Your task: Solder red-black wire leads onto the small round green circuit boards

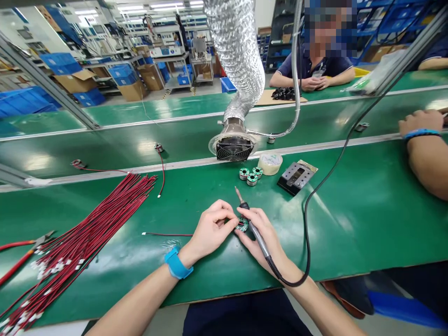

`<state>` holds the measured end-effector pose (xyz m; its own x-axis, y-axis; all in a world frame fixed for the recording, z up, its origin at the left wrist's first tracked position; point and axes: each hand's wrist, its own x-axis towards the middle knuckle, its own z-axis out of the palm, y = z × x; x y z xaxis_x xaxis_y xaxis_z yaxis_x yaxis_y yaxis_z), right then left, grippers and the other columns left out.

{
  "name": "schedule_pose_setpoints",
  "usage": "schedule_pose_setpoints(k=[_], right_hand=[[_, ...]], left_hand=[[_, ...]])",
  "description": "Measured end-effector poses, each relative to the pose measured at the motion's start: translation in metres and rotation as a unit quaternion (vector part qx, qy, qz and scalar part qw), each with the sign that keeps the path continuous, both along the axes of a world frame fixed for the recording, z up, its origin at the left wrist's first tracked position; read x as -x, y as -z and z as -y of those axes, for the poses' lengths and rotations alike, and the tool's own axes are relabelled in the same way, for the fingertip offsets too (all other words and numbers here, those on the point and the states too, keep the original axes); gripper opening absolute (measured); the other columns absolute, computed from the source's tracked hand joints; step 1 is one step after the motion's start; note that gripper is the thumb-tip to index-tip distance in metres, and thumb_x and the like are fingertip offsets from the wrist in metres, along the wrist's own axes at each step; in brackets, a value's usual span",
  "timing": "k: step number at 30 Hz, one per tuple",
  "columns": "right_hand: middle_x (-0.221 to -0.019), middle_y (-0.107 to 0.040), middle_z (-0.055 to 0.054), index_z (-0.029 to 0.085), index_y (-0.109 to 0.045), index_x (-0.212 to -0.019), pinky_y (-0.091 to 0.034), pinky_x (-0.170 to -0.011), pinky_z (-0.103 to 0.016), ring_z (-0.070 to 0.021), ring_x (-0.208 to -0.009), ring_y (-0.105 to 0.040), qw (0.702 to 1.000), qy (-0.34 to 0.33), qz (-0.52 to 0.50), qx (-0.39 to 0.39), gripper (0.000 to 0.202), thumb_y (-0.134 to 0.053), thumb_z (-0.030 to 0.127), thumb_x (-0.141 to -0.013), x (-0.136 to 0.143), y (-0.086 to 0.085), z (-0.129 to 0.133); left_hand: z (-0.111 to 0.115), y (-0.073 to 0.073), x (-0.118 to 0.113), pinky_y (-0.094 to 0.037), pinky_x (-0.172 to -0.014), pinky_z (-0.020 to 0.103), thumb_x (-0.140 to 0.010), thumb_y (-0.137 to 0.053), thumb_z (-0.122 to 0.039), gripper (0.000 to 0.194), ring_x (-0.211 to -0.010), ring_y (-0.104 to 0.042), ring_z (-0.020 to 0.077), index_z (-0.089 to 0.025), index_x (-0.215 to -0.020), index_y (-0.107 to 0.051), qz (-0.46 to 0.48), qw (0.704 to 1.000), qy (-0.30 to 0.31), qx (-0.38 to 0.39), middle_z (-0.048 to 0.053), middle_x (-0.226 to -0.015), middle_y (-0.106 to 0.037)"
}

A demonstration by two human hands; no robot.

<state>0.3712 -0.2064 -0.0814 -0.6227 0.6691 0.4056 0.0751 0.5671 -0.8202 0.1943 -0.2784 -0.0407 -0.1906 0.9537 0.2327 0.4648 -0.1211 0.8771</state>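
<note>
left hand: the left hand [213, 228] has thumb and fingertips pinched together at the edge of the round circuit board [242, 225]; what is between them is partly hidden.
right hand: the right hand [262, 238] is closed around the soldering iron [258, 236], its thumb by the board's lower edge.
round circuit board: between the two hands, low over the bench [367, 219], partly covered by fingers.
soldering iron: tip pointing away from the wearer, beyond the board; its black cable [306, 233] loops over the right forearm.
red wire: one red wire [168, 234] with a white connector runs under the left hand.
beyond the hands: three small round parts [252, 179] beside a tape roll [271, 164], under a fan [234, 149]; a metal block [297, 177] to their right.
far left: a bundle of red wires [105, 214] beside red-handled pliers [39, 241].
across: a seated person [315, 70], hands together.
</note>
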Motion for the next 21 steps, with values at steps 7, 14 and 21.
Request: schedule_pose_setpoints(k=[7, 14, 21], right_hand=[[-0.124, -0.067, -0.008, 0.028, -0.059, -0.147, -0.061, -0.098, -0.032, -0.0196, -0.112, -0.071, 0.999, 0.02, -0.032, -0.008, 0.047, -0.066, 0.022, -0.101, -0.012, -0.007, 0.002], [-0.068, -0.067, 0.003, 0.024, -0.075, -0.114, -0.056, -0.063, -0.026, -0.013, -0.058, -0.065, 0.98, 0.189, -0.057, -0.002, 0.022, -0.055, 0.023, -0.106, -0.064, -0.002, 0.028], [-0.076, -0.075, 0.0, 0.024, -0.076, -0.105, -0.056, -0.059, -0.026, -0.0163, -0.069, -0.075, 0.983, 0.156, -0.068, -0.071, 0.022, -0.054, 0.02, -0.103, -0.064, -0.01, 0.029]], left_hand=[[0.0, 0.005, -0.005, -0.048, -0.068, 0.026, -0.102, -0.062, -0.024, 0.019, -0.082, -0.063, 0.0155, -0.019, -0.084, -0.065, -0.038, 0.999, 0.024, -0.023, 0.006, -0.095, -0.069], [0.002, 0.002, -0.007, -0.048, -0.069, 0.029, -0.101, -0.061, -0.021, 0.016, -0.08, -0.063, 0.0159, -0.02, -0.086, -0.065, -0.089, 0.995, 0.032, -0.039, 0.007, -0.095, -0.069], [0.004, 0.007, -0.007, -0.05, -0.074, 0.029, -0.099, -0.061, -0.016, 0.01, -0.084, -0.064, 0.016, -0.02, -0.09, -0.063, -0.128, 0.99, 0.035, -0.055, 0.006, -0.097, -0.067]])
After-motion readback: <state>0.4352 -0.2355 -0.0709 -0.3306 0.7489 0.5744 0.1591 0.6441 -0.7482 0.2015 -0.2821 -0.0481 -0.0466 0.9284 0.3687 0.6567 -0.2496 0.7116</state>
